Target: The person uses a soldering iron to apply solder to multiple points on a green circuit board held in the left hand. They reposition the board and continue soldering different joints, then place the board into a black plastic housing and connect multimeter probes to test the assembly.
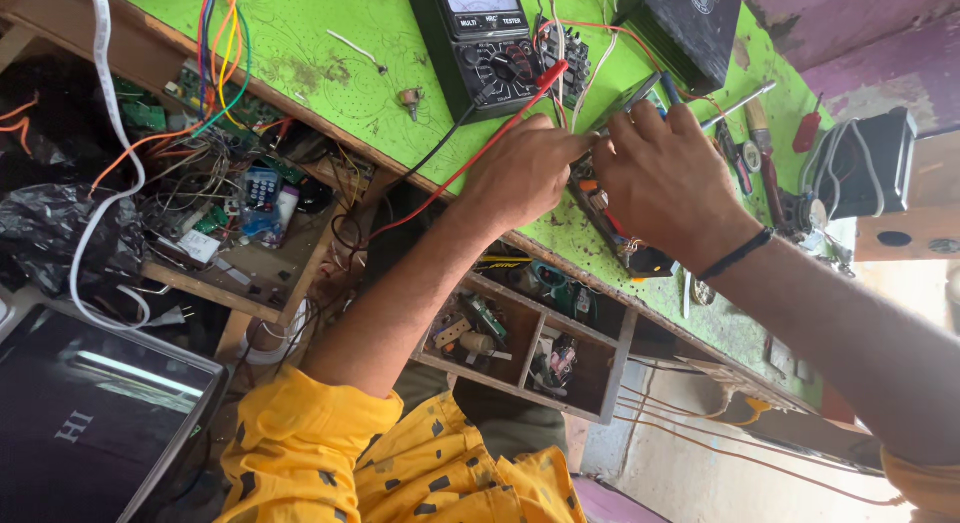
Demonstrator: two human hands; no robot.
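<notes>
Left grip (520, 168) pinching red probe (545, 80), right grip (665, 173) pinching blue-handled tool (668, 87), circuit board (600, 198) beneath both.

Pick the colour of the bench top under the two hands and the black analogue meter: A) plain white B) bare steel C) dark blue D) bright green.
D: the bench top around the black meter and beside the left hand and right hand is bright green.
</notes>
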